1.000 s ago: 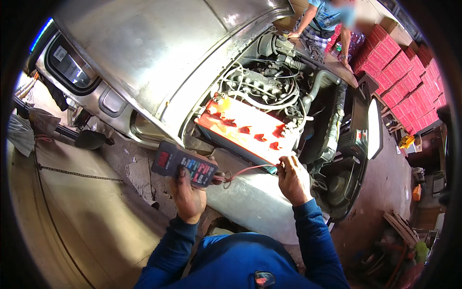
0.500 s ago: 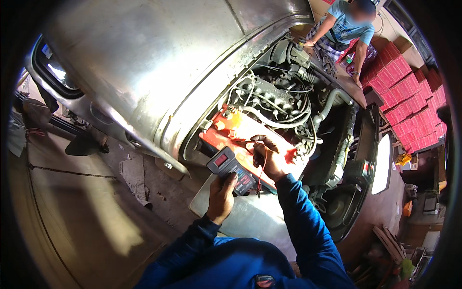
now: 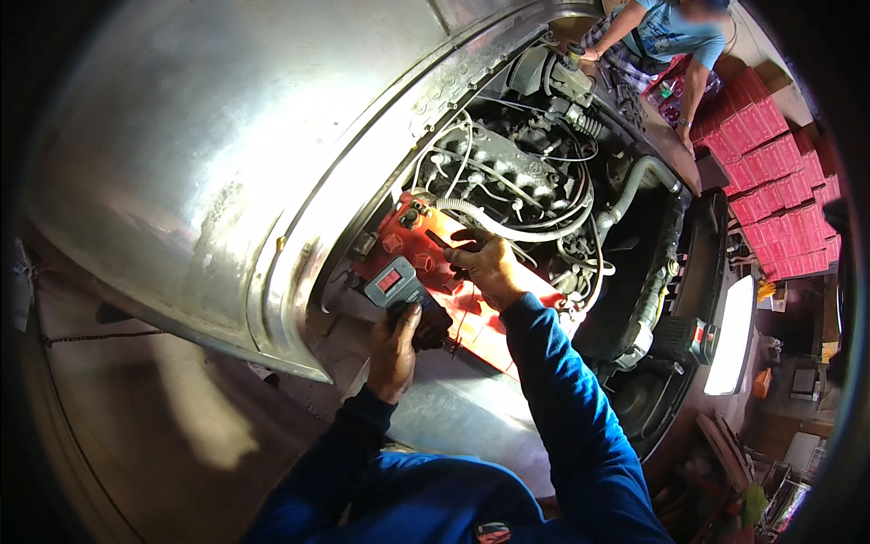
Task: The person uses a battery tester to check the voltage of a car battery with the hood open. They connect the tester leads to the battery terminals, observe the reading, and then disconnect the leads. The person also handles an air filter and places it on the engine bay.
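My left hand (image 3: 395, 354) is closed around a dark handheld meter (image 3: 420, 304) with a grey top and a lit red display, held over the near edge of the red-topped battery (image 3: 419, 251). Above the middle of that battery, the fingers of my right hand (image 3: 494, 272) grip a thin dark test probe (image 3: 439, 239), which points toward the battery's far left end. Whether its tip touches anything I cannot tell. A thin lead runs below the right hand, partly lost against the battery. The terminal (image 3: 412, 216) sits at the battery's far left corner.
The engine (image 3: 507, 168), with hoses and cables, lies beyond the battery. A raised bare-metal hood (image 3: 208, 154) fills the left. At far right a person in a light blue shirt (image 3: 684, 36) leans on the car's edge, near stacked red boxes (image 3: 770, 181).
My right hand with the probe has moved farther over the battery. The meter has shifted slightly left and up, and the view has moved a little.
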`<state>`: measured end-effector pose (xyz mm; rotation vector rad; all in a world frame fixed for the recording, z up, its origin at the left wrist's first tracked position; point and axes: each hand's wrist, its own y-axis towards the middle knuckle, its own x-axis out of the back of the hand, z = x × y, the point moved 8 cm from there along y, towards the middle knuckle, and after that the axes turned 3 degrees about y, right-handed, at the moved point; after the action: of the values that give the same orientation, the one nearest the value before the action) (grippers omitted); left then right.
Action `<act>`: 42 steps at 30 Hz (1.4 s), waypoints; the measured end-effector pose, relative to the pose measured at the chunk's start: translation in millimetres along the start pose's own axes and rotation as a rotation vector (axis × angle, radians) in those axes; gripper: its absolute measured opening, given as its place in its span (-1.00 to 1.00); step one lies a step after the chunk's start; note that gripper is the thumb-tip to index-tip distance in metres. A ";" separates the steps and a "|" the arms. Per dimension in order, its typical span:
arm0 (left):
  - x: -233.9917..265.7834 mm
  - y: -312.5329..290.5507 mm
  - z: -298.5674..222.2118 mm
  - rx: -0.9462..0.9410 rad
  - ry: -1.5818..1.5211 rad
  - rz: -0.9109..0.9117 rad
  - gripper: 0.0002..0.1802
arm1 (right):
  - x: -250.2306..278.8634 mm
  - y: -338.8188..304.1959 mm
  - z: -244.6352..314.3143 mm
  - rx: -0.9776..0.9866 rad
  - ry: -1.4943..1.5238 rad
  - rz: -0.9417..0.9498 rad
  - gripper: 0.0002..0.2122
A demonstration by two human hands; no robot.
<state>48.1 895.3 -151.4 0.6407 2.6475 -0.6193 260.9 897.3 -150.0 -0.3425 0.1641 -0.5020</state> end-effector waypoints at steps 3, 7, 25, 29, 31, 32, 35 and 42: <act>-1.7 1.8 -6.8 -0.001 0.014 0.012 -0.66 | -3.5 12.5 18.6 0.251 -0.532 -0.117 -0.69; -0.7 0.1 -2.3 0.097 -0.022 -0.001 -0.64 | -15.0 18.4 23.0 0.287 -0.996 -0.147 -0.66; 6.9 1.1 -10.2 0.045 -0.002 -0.046 -0.65 | -22.6 26.3 40.1 0.380 -0.995 -0.186 -0.73; 11.9 2.3 -8.5 0.036 0.008 -0.084 -0.66 | -29.8 37.7 45.3 0.412 -0.927 -0.215 -0.73; 9.8 3.0 -19.6 -0.137 0.173 -0.080 -0.67 | -32.1 37.0 47.8 0.377 -0.902 -0.215 -0.72; 8.8 2.0 -26.3 -0.228 0.246 -0.078 -0.67 | -32.3 35.7 45.5 0.302 -0.953 -0.187 -0.65; 10.6 4.4 -13.1 -0.049 -0.014 -0.052 -0.69 | -27.4 -14.4 79.6 0.665 -1.045 -0.370 -0.58; -6.0 -7.5 -26.0 -0.053 -0.030 -0.068 -0.75 | 27.7 -141.4 40.0 0.322 -0.482 -0.166 -0.82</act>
<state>43.5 899.8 -124.4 0.5248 2.6571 -0.5710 231.9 778.6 -63.9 -0.1540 -0.4121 -0.5857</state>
